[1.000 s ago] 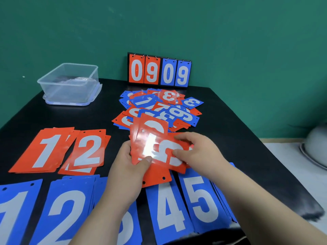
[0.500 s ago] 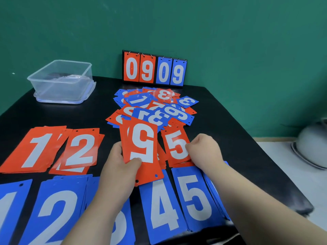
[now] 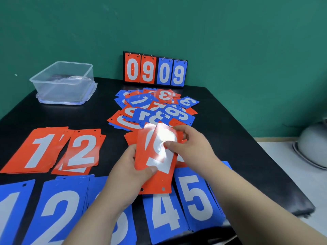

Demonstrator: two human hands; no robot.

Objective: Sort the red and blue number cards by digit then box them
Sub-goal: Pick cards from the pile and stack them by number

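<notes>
The left hand (image 3: pixel 131 174) holds a small stack of red cards (image 3: pixel 157 183) just above the black table (image 3: pixel 238 138). Its thumb curls over the front. The right hand (image 3: pixel 192 147) pinches the top card (image 3: pixel 142 138) with thumb and fingers. Light shines on that card, so its number is hard to read; it may be a 9. Sorted piles lie close by: red 1s (image 3: pixel 37 149), red 2s (image 3: pixel 81 149), blue 2s (image 3: pixel 58 213), blue 4s (image 3: pixel 164 214) and blue 5s (image 3: pixel 196 197). The mixed heap (image 3: pixel 154 110) sits behind the hands. The clear box (image 3: pixel 65 82) sits far left.
</notes>
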